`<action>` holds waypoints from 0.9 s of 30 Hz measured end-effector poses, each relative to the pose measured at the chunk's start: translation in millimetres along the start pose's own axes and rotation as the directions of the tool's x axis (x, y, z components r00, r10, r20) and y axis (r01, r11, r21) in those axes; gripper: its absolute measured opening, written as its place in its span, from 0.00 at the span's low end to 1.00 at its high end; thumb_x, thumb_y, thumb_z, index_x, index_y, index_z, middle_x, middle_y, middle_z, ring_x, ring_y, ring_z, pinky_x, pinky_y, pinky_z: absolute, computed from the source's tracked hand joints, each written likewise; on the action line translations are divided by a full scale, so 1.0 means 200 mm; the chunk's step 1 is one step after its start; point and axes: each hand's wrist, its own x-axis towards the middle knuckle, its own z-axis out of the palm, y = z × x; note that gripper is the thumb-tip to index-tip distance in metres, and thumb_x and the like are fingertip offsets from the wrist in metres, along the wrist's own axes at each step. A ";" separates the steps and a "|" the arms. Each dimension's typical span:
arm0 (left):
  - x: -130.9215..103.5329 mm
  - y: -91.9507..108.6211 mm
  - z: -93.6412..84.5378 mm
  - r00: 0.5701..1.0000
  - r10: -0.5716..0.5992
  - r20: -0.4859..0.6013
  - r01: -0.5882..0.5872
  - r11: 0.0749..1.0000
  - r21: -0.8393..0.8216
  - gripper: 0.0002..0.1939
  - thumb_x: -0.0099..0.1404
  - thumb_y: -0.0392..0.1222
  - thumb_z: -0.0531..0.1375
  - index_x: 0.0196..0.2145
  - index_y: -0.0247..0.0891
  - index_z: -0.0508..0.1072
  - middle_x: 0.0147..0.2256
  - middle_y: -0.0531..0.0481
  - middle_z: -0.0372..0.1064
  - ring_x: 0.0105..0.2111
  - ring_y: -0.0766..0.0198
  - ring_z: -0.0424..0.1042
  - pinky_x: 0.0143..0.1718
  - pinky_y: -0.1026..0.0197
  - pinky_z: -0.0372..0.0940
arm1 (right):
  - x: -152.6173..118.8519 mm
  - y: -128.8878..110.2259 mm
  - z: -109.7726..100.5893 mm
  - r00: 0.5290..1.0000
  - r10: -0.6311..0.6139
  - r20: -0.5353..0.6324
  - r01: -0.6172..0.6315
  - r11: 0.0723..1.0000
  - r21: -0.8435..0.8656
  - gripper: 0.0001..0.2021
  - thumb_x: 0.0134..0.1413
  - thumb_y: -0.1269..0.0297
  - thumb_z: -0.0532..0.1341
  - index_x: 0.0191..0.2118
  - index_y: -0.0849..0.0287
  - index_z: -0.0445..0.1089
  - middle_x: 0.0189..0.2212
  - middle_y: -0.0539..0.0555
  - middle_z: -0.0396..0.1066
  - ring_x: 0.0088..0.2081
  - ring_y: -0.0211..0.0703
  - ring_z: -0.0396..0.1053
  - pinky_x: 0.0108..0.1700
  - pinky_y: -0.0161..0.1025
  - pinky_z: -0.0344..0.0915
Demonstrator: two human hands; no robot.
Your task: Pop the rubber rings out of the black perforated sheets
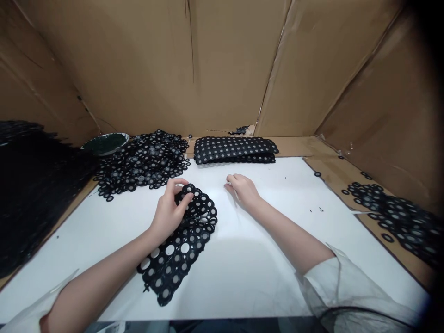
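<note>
My left hand [166,212] pinches the upper edge of a black mat of linked rings [189,236], between the thumb and fingers. The mat lies bent over the white board, its lower end pointing toward me. To the right of it, my right hand [244,192] is raised just above the board with thumb and fingertips drawn together. Whatever those fingertips hold, if anything, is too small to see. A folded mat of the same black ring pattern [236,149] rests at the back of the board, beyond both hands.
Loose black rings [142,162] are heaped at the back left, beside a dish with a dark green inside [106,143]. A dark mass of strands [38,194] fills the left side. More rings [405,217] lie on cardboard at right. Cardboard walls [225,64] enclose the white board [263,277].
</note>
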 end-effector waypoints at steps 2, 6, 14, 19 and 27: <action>0.00 0.01 -0.01 0.998 0.060 -0.018 -0.059 0.997 0.041 0.12 0.60 0.43 0.53 0.42 0.42 0.60 0.33 0.53 0.67 0.33 0.64 0.68 0.30 0.64 0.60 | 0.01 0.01 -0.01 0.997 -0.018 0.081 0.019 1.000 -0.005 0.06 0.52 0.72 0.50 0.34 0.63 0.63 0.31 0.59 0.66 0.33 0.45 0.61 0.34 0.38 0.54; 0.01 0.04 -0.05 0.983 0.183 -0.026 -0.182 0.982 0.058 0.11 0.60 0.41 0.53 0.42 0.41 0.62 0.42 0.50 0.66 0.44 0.62 0.65 0.43 0.60 0.60 | 0.02 0.00 -0.07 0.989 -0.031 0.142 0.024 0.998 0.051 0.11 0.49 0.77 0.50 0.38 0.64 0.64 0.35 0.60 0.67 0.38 0.47 0.63 0.39 0.42 0.56; 0.05 0.12 -0.13 0.894 0.439 0.089 -0.447 0.883 0.144 0.10 0.61 0.39 0.53 0.42 0.41 0.65 0.38 0.50 0.67 0.39 0.65 0.66 0.40 0.62 0.62 | 0.00 -0.32 -0.25 0.984 -0.097 0.147 -0.077 0.515 0.854 0.09 0.51 0.62 0.54 0.38 0.59 0.64 0.34 0.53 0.68 0.35 0.38 0.65 0.37 0.37 0.61; 0.04 0.16 -0.11 0.846 0.530 0.056 -0.517 0.793 0.322 0.09 0.60 0.41 0.54 0.38 0.41 0.70 0.37 0.49 0.65 0.41 0.62 0.62 0.43 0.57 0.58 | -0.03 -0.43 -0.22 0.991 0.042 0.130 -0.136 0.393 0.910 0.05 0.47 0.67 0.56 0.32 0.61 0.63 0.27 0.50 0.64 0.28 0.34 0.63 0.33 0.35 0.60; 0.09 0.21 -0.21 0.814 0.287 -0.505 -0.135 0.939 0.317 0.13 0.64 0.42 0.45 0.35 0.35 0.67 0.31 0.50 0.65 0.30 0.66 0.64 0.32 0.64 0.59 | -0.11 -0.42 -0.08 0.949 0.195 0.248 -0.296 0.281 0.913 0.04 0.43 0.71 0.54 0.25 0.58 0.55 0.21 0.45 0.59 0.22 0.32 0.57 0.27 0.32 0.55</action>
